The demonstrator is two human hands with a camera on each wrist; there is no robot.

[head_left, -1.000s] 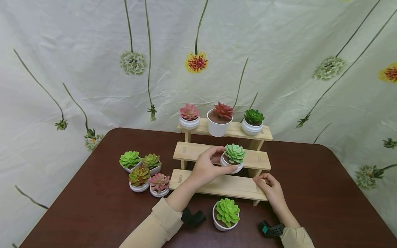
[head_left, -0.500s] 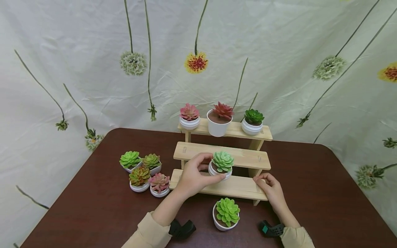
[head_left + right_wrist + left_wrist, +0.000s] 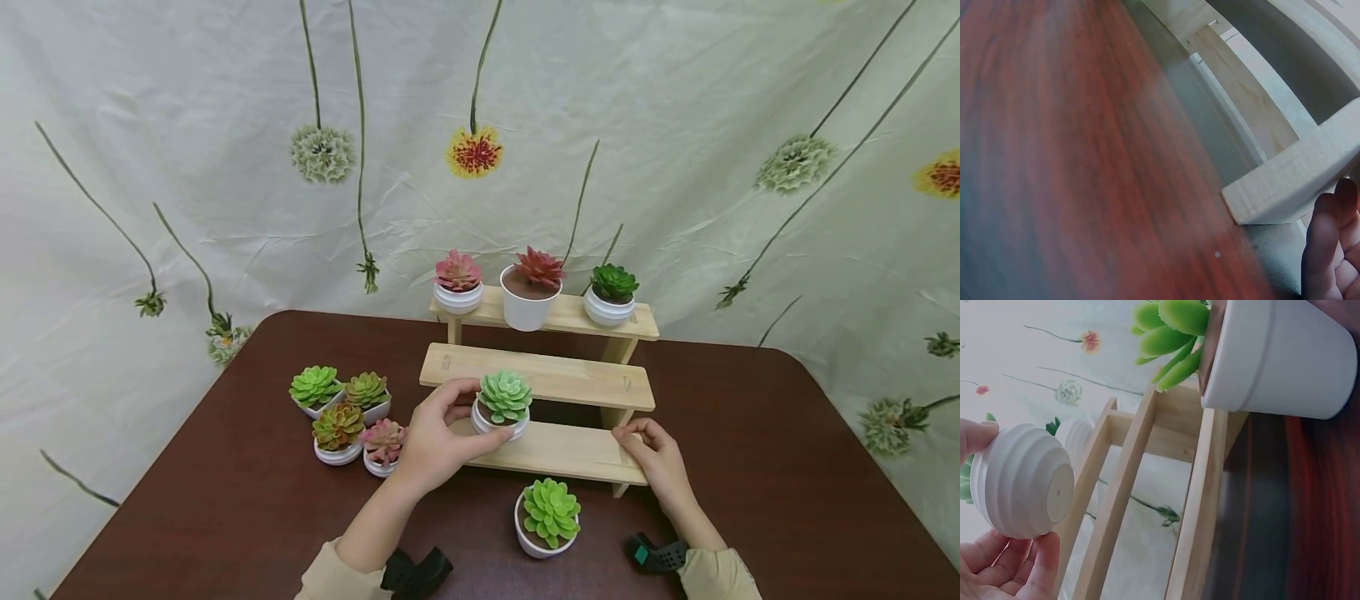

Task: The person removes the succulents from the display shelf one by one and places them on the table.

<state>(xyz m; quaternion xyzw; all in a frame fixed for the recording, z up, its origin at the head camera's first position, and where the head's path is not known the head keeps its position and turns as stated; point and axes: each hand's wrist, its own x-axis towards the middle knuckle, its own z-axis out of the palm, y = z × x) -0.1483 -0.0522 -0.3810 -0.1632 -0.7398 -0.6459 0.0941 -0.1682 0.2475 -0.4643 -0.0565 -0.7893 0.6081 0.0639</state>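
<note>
My left hand (image 3: pixel 432 437) grips a pale mint-green succulent (image 3: pixel 506 396) in a ribbed white pot. The pot is held over the left part of the lowest step of a three-step wooden plant stand (image 3: pixel 540 370). In the left wrist view, the underside of this white pot (image 3: pixel 1025 481) shows, with thumb and fingers on opposite sides of it. My right hand (image 3: pixel 660 462) holds the right end of the lowest step, its fingers curled. In the right wrist view, my right fingers (image 3: pixel 1325 244) lie beside the stand's end board (image 3: pixel 1300 172).
Along the top step stand a pink succulent (image 3: pixel 458 279), a red one (image 3: pixel 528 304) and a dark green one (image 3: pixel 611 296). Several potted succulents (image 3: pixel 337 433) cluster left of the stand. A bright green succulent (image 3: pixel 550 515) stands in front, on the dark brown table (image 3: pixel 750 433).
My left hand has moved left and slightly down with the mint-green succulent, from in front of the middle step to over the lowest one. My right hand has stayed in place.
</note>
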